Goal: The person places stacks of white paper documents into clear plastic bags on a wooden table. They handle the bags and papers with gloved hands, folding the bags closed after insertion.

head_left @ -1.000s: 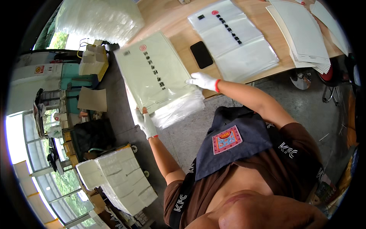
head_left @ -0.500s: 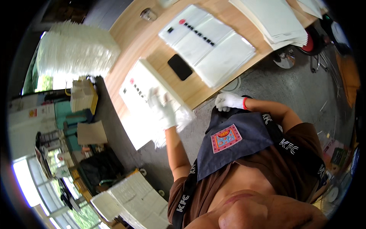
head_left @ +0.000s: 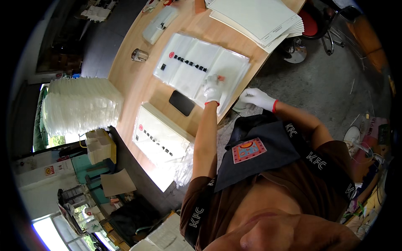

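My left hand (head_left: 212,89), in a white glove with a red cuff, reaches over the near part of a stack of clear printed plastic bags (head_left: 184,69). Its fingers lie stretched on the top bag; a reddish patch (head_left: 221,78) shows beside the fingertips. Off the table's near edge hovers my right hand (head_left: 258,99), gloved alike, fingers loosely bent and apart from the bags, with nothing visible in it. A black phone (head_left: 181,103) lies left of the bags. Left of that, a stack of white boards (head_left: 161,133) bears a printed bag on top.
Large white sheets (head_left: 259,19) are piled at the table's far right. A glass jar (head_left: 139,55) and a packet of clear bags (head_left: 160,25) stand farther back. A tall wrapped stack (head_left: 81,104) rises left of the wooden table (head_left: 121,79). A stool base (head_left: 296,51) is on the floor.
My left hand has moved right, from the bagged board stack to the loose plastic bags. My right hand has stretched slightly from a closed shape. The whole view has shifted with my head.
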Available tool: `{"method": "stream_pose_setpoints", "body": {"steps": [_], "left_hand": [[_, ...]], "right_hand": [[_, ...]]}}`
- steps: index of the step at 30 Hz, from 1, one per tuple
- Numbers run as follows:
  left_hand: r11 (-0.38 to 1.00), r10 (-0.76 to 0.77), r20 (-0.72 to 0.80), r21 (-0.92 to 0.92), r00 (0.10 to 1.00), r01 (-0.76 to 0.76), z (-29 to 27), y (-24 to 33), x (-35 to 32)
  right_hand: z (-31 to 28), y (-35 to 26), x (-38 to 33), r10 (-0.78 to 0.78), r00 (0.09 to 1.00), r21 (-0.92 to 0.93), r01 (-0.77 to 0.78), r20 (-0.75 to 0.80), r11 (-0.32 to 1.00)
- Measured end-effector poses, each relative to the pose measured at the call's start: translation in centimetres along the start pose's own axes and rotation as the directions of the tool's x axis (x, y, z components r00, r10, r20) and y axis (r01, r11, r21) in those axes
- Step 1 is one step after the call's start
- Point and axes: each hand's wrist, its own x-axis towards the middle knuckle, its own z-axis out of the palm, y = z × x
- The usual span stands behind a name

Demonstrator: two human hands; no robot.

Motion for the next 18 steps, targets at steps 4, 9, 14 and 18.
{"method": "stream_pose_setpoints", "body": {"steps": [4, 9, 14, 18], "left_hand": [[0.997, 0.033, -0.043, 0.065, 0.999, -0.030, -0.4, 1.9, -0.5], [0.927, -0.115, 0.038, -0.355, 0.993, 0.121, -1.1, -0.4, 0.4], [0.879, -0.105, 0.033, -0.465, 0.994, 0.109, -3.1, -0.2, 1.3], [0.227, -0.275, -0.045, -0.974, 0.960, 0.019, -4.4, -3.7, 3.4]], "right_hand": [[-0.6, -1.4, 2.6, -0.048, 0.999, 0.095, 0.050, -0.022, 0.994], [-0.3, -4.6, 4.8, 0.052, 0.995, -0.120, -0.062, -0.084, 0.991], [0.4, -3.0, 13.5, -0.256, 0.946, -0.191, 0.219, -0.198, 0.957], [-1.1, -2.4, 13.3, -0.326, 0.906, -0.648, 0.079, -0.270, 0.758]]}}
